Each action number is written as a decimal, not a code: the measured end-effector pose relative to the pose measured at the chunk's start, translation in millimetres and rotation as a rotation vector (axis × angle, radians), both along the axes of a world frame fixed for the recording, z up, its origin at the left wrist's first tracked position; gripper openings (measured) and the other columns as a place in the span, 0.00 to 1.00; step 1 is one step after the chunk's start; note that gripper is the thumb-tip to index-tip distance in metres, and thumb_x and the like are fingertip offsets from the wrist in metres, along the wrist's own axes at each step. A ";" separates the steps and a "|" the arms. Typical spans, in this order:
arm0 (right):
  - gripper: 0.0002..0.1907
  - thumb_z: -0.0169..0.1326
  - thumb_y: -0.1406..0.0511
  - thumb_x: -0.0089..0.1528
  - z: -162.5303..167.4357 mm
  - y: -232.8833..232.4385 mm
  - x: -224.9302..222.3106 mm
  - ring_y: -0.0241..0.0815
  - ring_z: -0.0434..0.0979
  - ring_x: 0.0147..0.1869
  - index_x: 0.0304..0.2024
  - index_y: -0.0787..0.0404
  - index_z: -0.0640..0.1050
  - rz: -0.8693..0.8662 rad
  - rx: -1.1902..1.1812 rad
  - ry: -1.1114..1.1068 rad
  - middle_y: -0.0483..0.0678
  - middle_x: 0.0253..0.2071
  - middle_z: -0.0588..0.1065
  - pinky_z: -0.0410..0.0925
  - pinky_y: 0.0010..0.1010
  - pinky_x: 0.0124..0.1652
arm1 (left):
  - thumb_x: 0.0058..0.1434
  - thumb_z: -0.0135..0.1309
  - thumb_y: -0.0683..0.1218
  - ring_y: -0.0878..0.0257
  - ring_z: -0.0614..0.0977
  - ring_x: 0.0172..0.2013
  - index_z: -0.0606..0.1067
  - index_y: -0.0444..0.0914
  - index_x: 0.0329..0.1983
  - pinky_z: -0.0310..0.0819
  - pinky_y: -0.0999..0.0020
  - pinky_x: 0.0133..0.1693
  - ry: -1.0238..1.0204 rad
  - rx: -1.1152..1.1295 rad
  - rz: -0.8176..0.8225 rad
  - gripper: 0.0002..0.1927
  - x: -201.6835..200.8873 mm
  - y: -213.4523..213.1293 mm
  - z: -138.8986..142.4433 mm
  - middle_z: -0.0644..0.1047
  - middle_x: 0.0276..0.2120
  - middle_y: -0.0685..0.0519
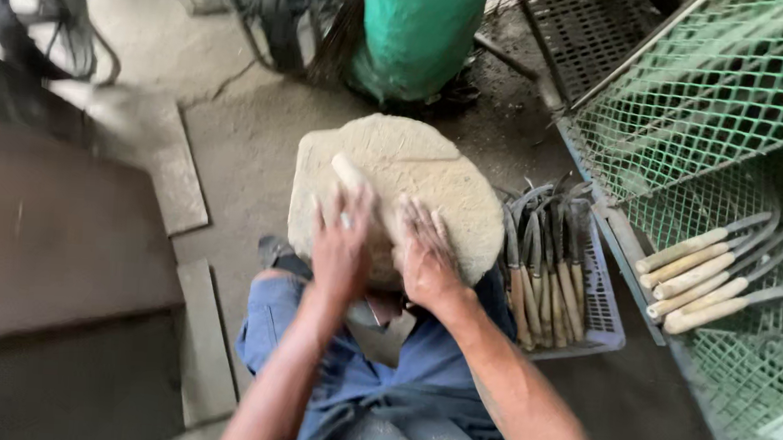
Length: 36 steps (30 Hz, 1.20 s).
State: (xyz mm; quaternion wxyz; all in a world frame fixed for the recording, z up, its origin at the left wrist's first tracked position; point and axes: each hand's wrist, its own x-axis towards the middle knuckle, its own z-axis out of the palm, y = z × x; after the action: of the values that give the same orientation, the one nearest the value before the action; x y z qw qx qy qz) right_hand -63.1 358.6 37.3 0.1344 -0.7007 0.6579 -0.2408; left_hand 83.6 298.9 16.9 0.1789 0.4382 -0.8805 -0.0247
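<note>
Head view: left hand (pixel 342 244) grips a wooden handle (pixel 351 173), right hand (pixel 426 255) fingers spread on stone (pixel 449 192); sickles (pixel 544 277) beside.

Stone (pixel 413 180): pale tan, faintly streaked. Handle (pixel 351 173) on stone: cream. Trousers (pixel 371 375): blue, one yellow smear. Drum (pixel 416 29): green. Mesh rack (pixel 694 94): light green, diamond lattice. Crate (pixel 601 308): lavender grid. Sickles in crate (pixel 544 277): tan handles, dark grey blades. Sickles on rack (pixel 709 279): cream handles, grey blades. Floor (pixel 233 126): grey-beige. Slab (pixel 42 223): dull brown
</note>
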 end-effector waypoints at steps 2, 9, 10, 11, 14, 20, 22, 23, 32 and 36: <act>0.35 0.48 0.65 0.64 4.4 2.3 3.1 0.62 0.49 0.81 0.72 0.71 0.57 0.070 -0.087 0.038 0.62 0.76 0.56 0.41 0.54 0.75 | 0.53 0.50 0.39 0.45 0.59 0.73 0.58 0.39 0.76 0.45 0.40 0.70 -0.013 0.042 0.051 0.44 8.7 -19.8 6.2 0.62 0.73 0.47; 0.41 0.52 0.65 0.60 13.0 35.0 10.4 0.64 0.47 0.80 0.72 0.71 0.54 -0.009 0.100 0.010 0.66 0.75 0.53 0.42 0.53 0.72 | 0.56 0.50 0.38 0.48 0.59 0.74 0.62 0.42 0.74 0.44 0.41 0.71 0.121 0.052 0.036 0.39 10.4 -39.7 26.7 0.63 0.73 0.51; 0.41 0.51 0.66 0.59 11.9 36.7 12.1 0.64 0.47 0.80 0.72 0.72 0.54 -0.007 0.073 0.009 0.66 0.75 0.53 0.42 0.53 0.73 | 0.56 0.50 0.38 0.49 0.59 0.74 0.62 0.42 0.74 0.44 0.43 0.72 0.143 0.039 0.056 0.38 10.7 -37.2 26.3 0.63 0.74 0.52; 0.41 0.51 0.67 0.59 10.6 37.5 14.8 0.64 0.47 0.80 0.73 0.72 0.54 0.001 0.046 0.007 0.67 0.75 0.53 0.41 0.53 0.73 | 0.56 0.50 0.38 0.49 0.59 0.74 0.62 0.42 0.74 0.44 0.42 0.71 0.156 0.045 0.067 0.38 12.5 -33.8 24.8 0.63 0.73 0.52; 0.40 0.48 0.70 0.60 6.2 33.3 25.8 0.64 0.47 0.82 0.73 0.72 0.54 0.002 0.015 -0.006 0.67 0.76 0.54 0.42 0.53 0.75 | 0.56 0.49 0.38 0.48 0.60 0.73 0.63 0.40 0.73 0.44 0.41 0.70 0.176 0.021 0.083 0.38 26.2 -34.7 19.0 0.64 0.73 0.51; 0.40 0.48 0.70 0.60 3.4 22.5 33.1 0.65 0.48 0.80 0.73 0.72 0.53 0.071 0.039 -0.039 0.67 0.75 0.54 0.41 0.54 0.73 | 0.61 0.47 0.39 0.45 0.62 0.72 0.62 0.37 0.73 0.46 0.40 0.69 0.100 -0.072 0.074 0.34 36.8 -5.1 12.4 0.66 0.70 0.44; 0.39 0.48 0.69 0.61 1.9 20.3 28.6 0.65 0.48 0.80 0.73 0.72 0.53 0.083 0.012 -0.037 0.67 0.75 0.54 0.42 0.54 0.73 | 0.54 0.47 0.40 0.43 0.64 0.68 0.61 0.34 0.74 0.47 0.38 0.66 -0.070 -0.078 0.034 0.39 27.8 18.0 11.9 0.67 0.68 0.39; 0.38 0.47 0.69 0.62 1.1 19.3 26.2 0.65 0.48 0.81 0.73 0.72 0.53 0.091 0.002 -0.030 0.67 0.75 0.55 0.42 0.54 0.74 | 0.57 0.48 0.40 0.43 0.64 0.69 0.61 0.34 0.74 0.47 0.38 0.68 0.023 -0.095 0.022 0.37 24.4 24.0 11.8 0.67 0.69 0.40; 0.37 0.45 0.70 0.61 2.7 18.4 26.3 0.67 0.49 0.80 0.72 0.73 0.56 0.050 0.009 -0.090 0.67 0.74 0.56 0.42 0.56 0.73 | 0.56 0.48 0.40 0.44 0.64 0.71 0.62 0.35 0.74 0.50 0.36 0.68 0.038 -0.142 0.097 0.38 24.2 -11.9 -4.5 0.65 0.72 0.44; 0.35 0.44 0.70 0.61 2.0 10.3 21.3 0.68 0.50 0.81 0.71 0.74 0.58 0.047 -0.005 -0.074 0.69 0.74 0.57 0.44 0.56 0.74 | 0.57 0.50 0.41 0.44 0.62 0.70 0.62 0.37 0.74 0.47 0.34 0.67 0.100 -0.086 -0.020 0.37 19.4 -1.5 -4.1 0.64 0.71 0.44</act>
State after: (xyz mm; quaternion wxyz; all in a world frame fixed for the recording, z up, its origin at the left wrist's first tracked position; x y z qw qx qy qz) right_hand -41.8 368.9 39.3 0.1624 -0.7071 0.6352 -0.2650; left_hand 103.0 297.4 12.8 0.2410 0.4194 -0.8752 -0.0102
